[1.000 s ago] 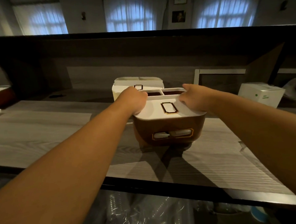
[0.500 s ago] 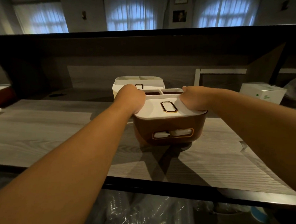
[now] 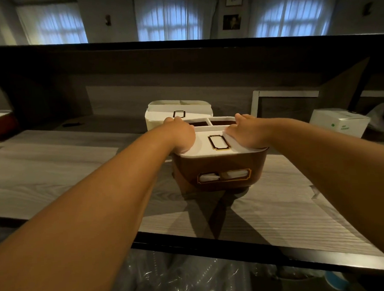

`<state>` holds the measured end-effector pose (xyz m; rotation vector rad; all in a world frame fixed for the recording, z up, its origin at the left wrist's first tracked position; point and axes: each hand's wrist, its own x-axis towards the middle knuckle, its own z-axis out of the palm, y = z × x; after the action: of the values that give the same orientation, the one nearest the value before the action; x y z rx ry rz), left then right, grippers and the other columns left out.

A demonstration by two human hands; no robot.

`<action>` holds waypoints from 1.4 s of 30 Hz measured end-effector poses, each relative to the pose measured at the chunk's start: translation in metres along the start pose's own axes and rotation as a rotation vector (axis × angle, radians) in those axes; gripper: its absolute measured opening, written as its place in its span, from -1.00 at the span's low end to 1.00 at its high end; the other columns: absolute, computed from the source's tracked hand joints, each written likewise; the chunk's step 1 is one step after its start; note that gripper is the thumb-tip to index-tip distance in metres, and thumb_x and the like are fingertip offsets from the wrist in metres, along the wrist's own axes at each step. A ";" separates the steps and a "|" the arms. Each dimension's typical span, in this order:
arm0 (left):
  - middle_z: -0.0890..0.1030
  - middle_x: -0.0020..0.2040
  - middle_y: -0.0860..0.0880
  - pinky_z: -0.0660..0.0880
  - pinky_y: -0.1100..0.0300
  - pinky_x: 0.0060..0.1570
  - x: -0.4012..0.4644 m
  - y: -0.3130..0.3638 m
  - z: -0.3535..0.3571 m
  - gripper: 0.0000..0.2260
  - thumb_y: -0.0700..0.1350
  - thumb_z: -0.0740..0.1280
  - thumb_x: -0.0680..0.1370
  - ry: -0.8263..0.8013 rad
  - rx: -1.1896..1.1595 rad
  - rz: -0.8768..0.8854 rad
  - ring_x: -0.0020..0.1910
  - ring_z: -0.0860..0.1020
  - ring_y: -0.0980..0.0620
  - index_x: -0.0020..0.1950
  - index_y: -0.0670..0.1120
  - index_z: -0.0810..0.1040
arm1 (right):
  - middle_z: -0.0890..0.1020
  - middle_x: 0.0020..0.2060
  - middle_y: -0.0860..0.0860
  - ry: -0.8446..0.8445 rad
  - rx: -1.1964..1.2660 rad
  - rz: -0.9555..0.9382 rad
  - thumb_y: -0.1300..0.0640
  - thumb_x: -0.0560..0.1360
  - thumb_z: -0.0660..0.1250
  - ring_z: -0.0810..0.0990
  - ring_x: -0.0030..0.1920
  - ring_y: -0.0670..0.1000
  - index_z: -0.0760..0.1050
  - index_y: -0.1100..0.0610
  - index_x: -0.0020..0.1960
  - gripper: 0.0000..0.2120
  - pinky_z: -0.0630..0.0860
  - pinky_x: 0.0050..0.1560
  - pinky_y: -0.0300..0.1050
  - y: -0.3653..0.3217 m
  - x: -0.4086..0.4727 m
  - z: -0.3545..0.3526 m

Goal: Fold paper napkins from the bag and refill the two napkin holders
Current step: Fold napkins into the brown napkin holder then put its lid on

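My left hand (image 3: 181, 134) lies on the left end of the white lid (image 3: 205, 148) of the brown napkin holder (image 3: 219, 166), its fingers curled down over the far edge, so I take it to be gripping the lid there, though the fingertips themselves are hidden behind the knuckles. My right hand (image 3: 244, 131) mirrors it on the right end, thumb and fingers bent over the lid's back rim and pinching it. Between my hands sits the lid's gold-edged rectangular slot (image 3: 218, 142), and behind the lid two open compartments show dark. The holder stands upright on the wooden worktop (image 3: 54, 166), and through the window in its front wall I can see something white inside, which looks like napkins, though I cannot tell how full it is. Just behind it, touching or nearly so, stands the cream napkin holder (image 3: 160, 115), its own lid in place. A white box (image 3: 339, 123) sits well apart to my right. I see no bag of napkins that I can name with certainty; crinkled clear plastic shows below the worktop's near edge. I judge I am either seating or lifting this lid. Next, both hands need to work evenly, keeping the lid level so it does not jam or tip the holder.
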<state>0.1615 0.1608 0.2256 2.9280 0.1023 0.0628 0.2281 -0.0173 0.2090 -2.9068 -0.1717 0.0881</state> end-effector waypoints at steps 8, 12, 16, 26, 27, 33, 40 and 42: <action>0.03 0.63 -0.17 0.10 -0.10 0.52 0.002 0.000 -0.002 -0.56 -0.10 -0.10 0.75 -0.082 0.164 0.082 0.58 0.07 -0.20 0.64 -0.11 -0.01 | 0.43 0.35 0.11 0.001 -0.109 0.000 -0.16 0.68 0.01 0.41 0.32 0.15 0.24 0.11 0.49 -0.51 0.32 0.33 0.13 -0.004 -0.004 -0.006; -0.06 0.65 -0.08 0.00 -0.23 0.54 0.018 -0.006 0.003 -0.51 -0.02 -0.07 0.70 -0.048 0.230 0.079 0.60 -0.03 -0.24 0.65 -0.03 -0.03 | 0.43 0.37 0.11 0.003 -0.297 0.007 -0.27 0.62 -0.05 0.38 0.37 0.20 0.24 0.08 0.51 -0.39 0.26 0.39 0.21 -0.003 -0.004 -0.005; -0.11 0.66 0.03 -0.17 -0.24 0.53 0.032 -0.002 0.008 -0.40 -0.18 0.04 0.66 0.027 0.246 0.298 0.62 -0.16 -0.13 0.63 0.20 -0.07 | 0.37 0.44 0.09 0.104 -0.329 -0.016 -0.26 0.61 -0.02 0.27 0.47 0.23 0.23 0.08 0.50 -0.41 0.15 0.47 0.32 -0.003 -0.008 -0.004; -0.06 0.65 -0.02 -0.08 -0.23 0.55 0.030 0.001 0.010 -0.52 0.07 -0.09 0.72 -0.102 0.183 0.399 0.62 -0.07 -0.14 0.64 0.12 -0.10 | 0.24 0.56 0.11 0.043 -0.331 -0.338 0.10 0.71 0.05 0.16 0.57 0.15 0.25 0.11 0.57 -0.57 0.10 0.57 0.08 -0.004 -0.011 -0.002; -0.08 0.66 -0.01 -0.10 -0.25 0.54 0.031 0.000 0.011 -0.50 0.12 -0.11 0.71 -0.103 0.206 0.386 0.62 -0.09 -0.12 0.64 0.13 -0.13 | 0.20 0.58 0.11 0.030 -0.363 -0.352 0.09 0.71 0.05 0.11 0.59 0.16 0.23 0.11 0.57 -0.56 0.07 0.58 0.09 -0.003 -0.009 -0.003; -0.12 0.65 0.03 -0.14 -0.25 0.53 0.032 0.001 0.014 -0.47 0.19 -0.10 0.68 -0.104 0.189 0.382 0.62 -0.14 -0.08 0.64 0.16 -0.16 | 0.12 0.61 0.09 -0.067 -0.336 -0.345 -0.03 0.70 0.00 0.02 0.61 0.17 0.06 0.06 0.63 -0.48 0.06 0.55 0.27 -0.001 0.007 -0.005; 0.06 0.65 0.02 -0.05 -0.19 0.55 0.027 0.001 0.014 -0.46 0.19 0.01 0.67 -0.004 0.090 0.375 0.62 0.01 -0.07 0.64 0.14 0.03 | 0.26 0.56 0.11 0.026 -0.253 -0.309 -0.07 0.70 0.03 0.20 0.55 0.19 0.24 0.04 0.57 -0.53 0.18 0.51 0.23 -0.006 -0.008 -0.001; 0.24 0.60 0.00 0.19 -0.14 0.50 0.020 -0.002 0.013 -0.49 0.11 0.16 0.66 0.162 -0.144 0.326 0.54 0.24 -0.08 0.60 0.08 0.20 | 0.41 0.43 0.10 0.164 -0.199 -0.241 -0.17 0.65 0.13 0.34 0.43 0.21 0.34 0.01 0.51 -0.51 0.31 0.42 0.23 -0.007 -0.017 -0.006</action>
<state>0.1817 0.1611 0.2133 2.7616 -0.3408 0.3421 0.2112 -0.0135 0.2168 -3.0433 -0.5265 -0.2186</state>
